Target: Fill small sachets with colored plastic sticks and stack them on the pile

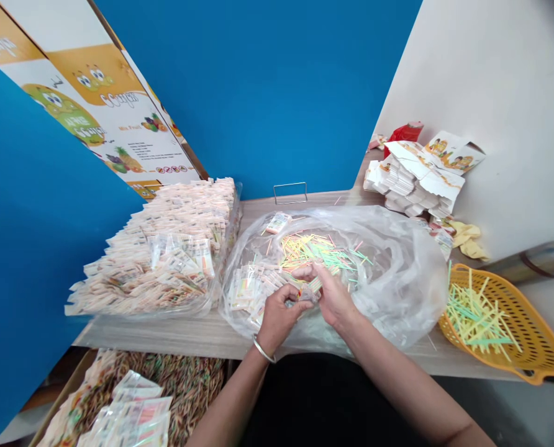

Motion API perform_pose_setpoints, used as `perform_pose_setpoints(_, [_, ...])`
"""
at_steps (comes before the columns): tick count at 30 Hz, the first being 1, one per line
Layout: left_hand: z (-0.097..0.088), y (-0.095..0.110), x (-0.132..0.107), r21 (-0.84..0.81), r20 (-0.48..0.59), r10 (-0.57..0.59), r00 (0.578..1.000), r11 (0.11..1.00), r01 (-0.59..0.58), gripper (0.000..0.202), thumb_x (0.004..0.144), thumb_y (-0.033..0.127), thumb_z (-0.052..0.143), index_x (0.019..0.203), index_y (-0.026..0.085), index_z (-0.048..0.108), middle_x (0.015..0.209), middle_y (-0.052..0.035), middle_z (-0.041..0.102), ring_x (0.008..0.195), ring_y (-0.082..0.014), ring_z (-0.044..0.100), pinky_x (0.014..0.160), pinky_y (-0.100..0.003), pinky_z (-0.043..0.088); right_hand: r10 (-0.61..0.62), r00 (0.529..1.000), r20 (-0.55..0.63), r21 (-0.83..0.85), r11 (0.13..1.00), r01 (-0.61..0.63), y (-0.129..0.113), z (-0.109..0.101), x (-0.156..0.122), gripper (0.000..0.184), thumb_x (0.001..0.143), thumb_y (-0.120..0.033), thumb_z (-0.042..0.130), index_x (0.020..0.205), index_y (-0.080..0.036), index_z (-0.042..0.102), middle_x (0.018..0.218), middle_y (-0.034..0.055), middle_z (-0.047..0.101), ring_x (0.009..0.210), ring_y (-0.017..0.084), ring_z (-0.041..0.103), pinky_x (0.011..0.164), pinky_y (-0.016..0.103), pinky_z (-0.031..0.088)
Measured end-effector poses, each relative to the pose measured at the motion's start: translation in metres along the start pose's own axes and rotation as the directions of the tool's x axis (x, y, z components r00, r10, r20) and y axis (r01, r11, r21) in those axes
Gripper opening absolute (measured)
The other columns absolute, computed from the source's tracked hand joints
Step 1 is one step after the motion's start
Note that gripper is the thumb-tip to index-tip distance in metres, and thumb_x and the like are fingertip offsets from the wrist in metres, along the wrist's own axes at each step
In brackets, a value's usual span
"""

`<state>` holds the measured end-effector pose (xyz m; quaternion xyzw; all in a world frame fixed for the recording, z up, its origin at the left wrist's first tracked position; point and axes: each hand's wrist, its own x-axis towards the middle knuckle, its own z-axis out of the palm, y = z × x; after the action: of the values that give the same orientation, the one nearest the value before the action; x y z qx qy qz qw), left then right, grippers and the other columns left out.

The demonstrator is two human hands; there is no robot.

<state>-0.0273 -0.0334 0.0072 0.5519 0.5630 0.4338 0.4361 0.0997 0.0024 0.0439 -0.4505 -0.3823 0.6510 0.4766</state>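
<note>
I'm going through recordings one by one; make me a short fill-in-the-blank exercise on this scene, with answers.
1. The left hand and right hand are over plastic, with the basket off to the ____ side.
2. A bangle circles the ____ wrist.
3. The basket's sticks are yellow and ____.
4. The panel behind the table is ____.

Missing words: right; left; green; blue.

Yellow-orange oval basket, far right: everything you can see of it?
The yellow-orange oval plastic-looking basket is open-topped, with perforated walls and a loop handle at its near end. It sits at the right end of the wood-look tabletop, holding loose, thin yellow and pale-green sticks heaped toward its left. Its left rim is close to the clear plastic bag; contact is unclear.
</note>
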Motion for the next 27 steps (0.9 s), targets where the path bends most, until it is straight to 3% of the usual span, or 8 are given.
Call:
perform_pose_setpoints(4, [0.001, -0.002, 0.000, -0.011, -0.021, 0.019, 1.000, 1.000, -0.020, 0.022, 0.071, 0.034, 0.073, 0.068, 0.018, 0.058, 0.066, 0.0030, 0.057, 0.067, -0.0130, 0.051, 0.069, -0.025, 0.041, -0.011, 1.000, -0.015, -0.167, 0.986, 0.009, 0.013, -0.005, 0.001, 0.048, 0.091, -0.056, 0.045, 0.080, -0.021, 0.076, 0.092, 0.0069, 0.075, 0.094, 0.024, 0.067, 0.088, 0.036, 0.050])
perform_pose_setpoints(7, [0.002, -0.001, -0.001, -0.007, 0.058, 0.034, 0.998, 0.999, -0.033, 0.017, 0.078, 0.033, 0.067, 0.072, 0.018, 0.065, 0.069, 0.0015, 0.062, 0.070, -0.0143, 0.054, 0.071, -0.025, 0.043, -0.034, 0.995, 0.097, -0.305, 0.950, 0.062, 0.014, -0.011, 0.003, 0.048, 0.091, -0.058, 0.046, 0.085, -0.022, 0.077, 0.091, 0.0066, 0.075, 0.093, 0.025, 0.067, 0.086, 0.036, 0.050])
perform_pose_setpoints(13, [0.006, -0.003, -0.001, -0.091, 0.162, 0.041, 0.986, 0.996, -0.026, 0.032, 0.092, 0.039, 0.051, 0.080, 0.018, 0.073, 0.084, -0.0032, 0.072, 0.091, -0.0212, 0.064, 0.087, -0.031, 0.047, -0.117, 0.952, 0.284, -0.451, 0.860, 0.241, 0.002, -0.019, -0.001, 0.043, 0.092, -0.055, 0.049, 0.102, -0.022, 0.074, 0.101, 0.0056, 0.073, 0.100, 0.024, 0.065, 0.092, 0.037, 0.048])
perform_pose_setpoints(16, [0.001, -0.008, -0.005, -0.113, 0.124, 0.018, 0.992, 0.994, -0.004, 0.033, 0.092, 0.042, 0.051, 0.095, 0.019, 0.075, 0.096, -0.0045, 0.074, 0.102, -0.0226, 0.065, 0.097, -0.034, 0.046, -0.182, 0.932, 0.312, -0.492, 0.809, 0.323, -0.005, -0.030, -0.002, 0.042, 0.095, -0.052, 0.046, 0.108, -0.023, 0.071, 0.111, 0.0065, 0.070, 0.107, 0.023, 0.063, 0.098, 0.037, 0.045])
perform_pose_setpoints(18, [-0.012, -0.014, -0.009, -0.084, -0.002, -0.005, 1.000, 0.996, 0.005, 0.034, 0.093, 0.043, 0.050, 0.100, 0.019, 0.074, 0.103, -0.0054, 0.074, 0.106, -0.0226, 0.064, 0.099, -0.034, 0.045, -0.249, 0.931, 0.267, -0.557, 0.749, 0.360, -0.006, -0.043, 0.004, 0.040, 0.097, -0.049, 0.042, 0.108, -0.022, 0.071, 0.112, 0.0074, 0.070, 0.108, 0.023, 0.062, 0.098, 0.038, 0.044])
perform_pose_setpoints(22, [-0.051, -0.036, -0.010, 0.079, -0.385, -0.028, 0.922, 0.995, 0.063, 0.036, 0.094, 0.046, 0.048, 0.105, 0.020, 0.071, 0.107, -0.0052, 0.072, 0.102, -0.0217, 0.063, 0.093, -0.033, 0.048, -0.292, 0.929, 0.228, -0.853, 0.399, 0.335, 0.005, -0.067, 0.028, 0.024, 0.092, -0.033, 0.053, 0.101, -0.021, 0.071, 0.109, 0.0088, 0.070, 0.109, 0.025, 0.059, 0.101, 0.040, 0.039])
perform_pose_setpoints(24, [-0.067, -0.053, -0.004, 0.127, -0.491, -0.023, 0.871, 0.987, 0.097, 0.035, 0.094, 0.045, 0.047, 0.105, 0.020, 0.069, 0.105, -0.0058, 0.072, 0.102, -0.0220, 0.063, 0.093, -0.034, 0.047, -0.187, 0.939, 0.287, -0.928, 0.188, 0.321, 0.017, -0.066, 0.040, 0.020, 0.087, -0.027, 0.058, 0.100, -0.021, 0.072, 0.115, 0.0089, 0.068, 0.116, 0.027, 0.054, 0.105, 0.044, 0.035])
perform_pose_setpoints(27, [-0.074, -0.080, 0.009, 0.166, -0.582, 0.020, 0.813, 0.981, 0.095, 0.035, 0.093, 0.043, 0.048, 0.108, 0.017, 0.066, 0.110, -0.0090, 0.070, 0.106, -0.0235, 0.062, 0.097, -0.038, 0.046, -0.067, 0.939, 0.337, -0.941, -0.031, 0.336, 0.037, -0.049, 0.051, 0.029, 0.083, -0.025, 0.062, 0.111, -0.020, 0.069, 0.136, 0.0102, 0.057, 0.136, 0.034, 0.037, 0.112, 0.053, 0.024])
